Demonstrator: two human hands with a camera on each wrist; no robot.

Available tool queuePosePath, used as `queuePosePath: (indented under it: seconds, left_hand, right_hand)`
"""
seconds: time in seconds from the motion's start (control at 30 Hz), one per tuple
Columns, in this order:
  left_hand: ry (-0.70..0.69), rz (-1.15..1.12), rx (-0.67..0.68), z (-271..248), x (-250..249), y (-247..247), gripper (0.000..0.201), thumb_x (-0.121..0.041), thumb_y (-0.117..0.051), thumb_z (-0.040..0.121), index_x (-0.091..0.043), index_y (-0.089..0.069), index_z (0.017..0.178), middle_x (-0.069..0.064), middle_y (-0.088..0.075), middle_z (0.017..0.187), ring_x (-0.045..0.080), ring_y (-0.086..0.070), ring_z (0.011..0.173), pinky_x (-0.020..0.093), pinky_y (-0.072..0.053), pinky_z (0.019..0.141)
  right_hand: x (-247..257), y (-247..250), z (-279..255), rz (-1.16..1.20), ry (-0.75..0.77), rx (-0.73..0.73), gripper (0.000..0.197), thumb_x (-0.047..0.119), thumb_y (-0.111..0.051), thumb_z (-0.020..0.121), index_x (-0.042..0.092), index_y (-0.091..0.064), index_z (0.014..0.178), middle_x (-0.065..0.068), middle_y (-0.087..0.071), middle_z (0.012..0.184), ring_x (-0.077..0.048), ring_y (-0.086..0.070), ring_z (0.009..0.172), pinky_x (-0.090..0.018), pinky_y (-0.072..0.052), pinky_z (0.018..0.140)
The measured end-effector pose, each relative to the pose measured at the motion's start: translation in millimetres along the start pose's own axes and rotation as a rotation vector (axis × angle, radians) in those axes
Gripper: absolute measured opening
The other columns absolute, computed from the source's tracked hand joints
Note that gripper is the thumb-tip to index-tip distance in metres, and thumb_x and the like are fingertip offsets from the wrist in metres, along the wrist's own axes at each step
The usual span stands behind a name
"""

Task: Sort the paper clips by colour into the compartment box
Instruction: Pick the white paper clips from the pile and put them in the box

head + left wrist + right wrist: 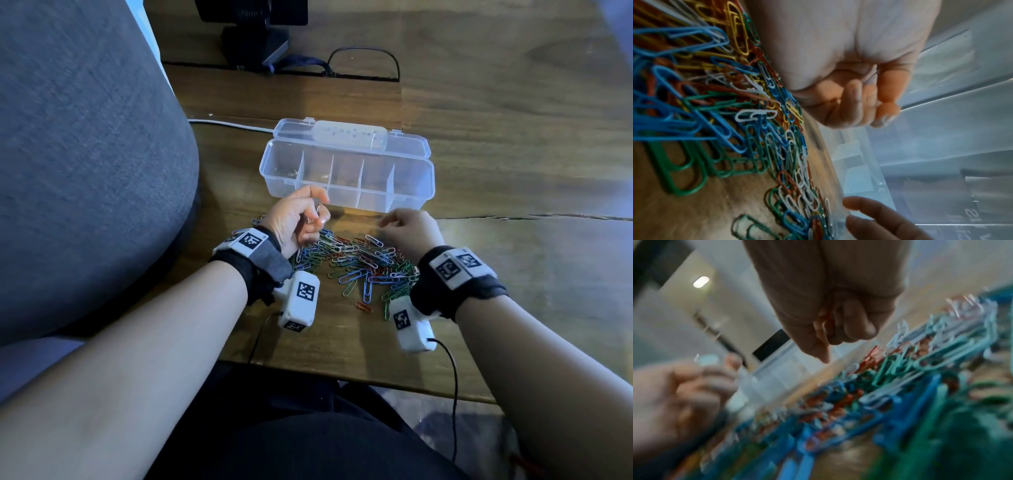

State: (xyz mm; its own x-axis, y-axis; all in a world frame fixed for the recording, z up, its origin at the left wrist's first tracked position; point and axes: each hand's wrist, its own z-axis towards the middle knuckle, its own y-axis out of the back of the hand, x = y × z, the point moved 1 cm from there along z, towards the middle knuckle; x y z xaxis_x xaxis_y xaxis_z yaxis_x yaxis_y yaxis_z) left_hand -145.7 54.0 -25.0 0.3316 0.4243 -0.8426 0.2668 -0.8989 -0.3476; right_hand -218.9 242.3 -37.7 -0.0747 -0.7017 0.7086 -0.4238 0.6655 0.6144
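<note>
A clear compartment box (416,181) lies open on the wooden table, its lid folded back. A few pale clips (287,170) lie in its left compartments. A heap of mixed-colour paper clips (356,260) spreads in front of it, between my wrists. My left hand (306,214) hovers by the box's front left wall, its fingers curled and pinching a thin silvery clip (319,209). In the left wrist view the left hand (855,100) is a curled fist. My right hand (399,224) hangs over the heap's right side. In the right wrist view its curled fingers (857,324) hold red clips (828,319).
A grey cushion (85,154) fills the left side. A black monitor stand (253,41) and dark cables (363,58) sit at the back, with a white cable (233,125) left of the box. The table's front edge (359,377) is near my lap.
</note>
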Motion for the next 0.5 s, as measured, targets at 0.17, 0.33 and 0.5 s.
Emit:
queuePosePath:
  seconds: [0.17,0.33,0.5]
  left_hand:
    - [-0.03,0.625,-0.104,6,2,2,0.019,-0.002,-0.049,0.082,-0.014,-0.062,0.076,-0.008,-0.044,0.054,0.007,-0.036,0.048,0.018,-0.031,0.045]
    - [-0.086,1.177,-0.199,10,8,2,0.01,-0.016,-0.055,0.085,-0.016,-0.061,0.077,-0.003,-0.055,0.062,0.018,-0.05,0.061,0.026,-0.037,0.056]
    - [0.092,0.66,-0.192,12,-3,8,0.018,-0.008,-0.038,0.089,-0.009,-0.046,0.074,0.003,-0.031,0.061,0.018,-0.03,0.046,0.022,-0.024,0.046]
  right_hand:
    - [1,-15,-1,-0.581,0.131,0.008,0.015,0.014,-0.046,0.087,0.012,-0.061,0.091,-0.007,-0.064,0.094,-0.029,-0.059,0.086,-0.035,-0.052,0.076]
    - [10,-18,7,-0.667,0.114,0.128,0.02,0.015,-0.053,0.082,0.008,-0.05,0.063,-0.007,-0.055,0.07,-0.027,-0.055,0.069,-0.025,-0.039,0.053]
    - [18,-15,6,-0.662,0.092,0.207,0.035,0.022,-0.057,0.084,0.01,-0.04,0.056,-0.003,-0.045,0.059,-0.021,-0.045,0.057,-0.024,-0.029,0.044]
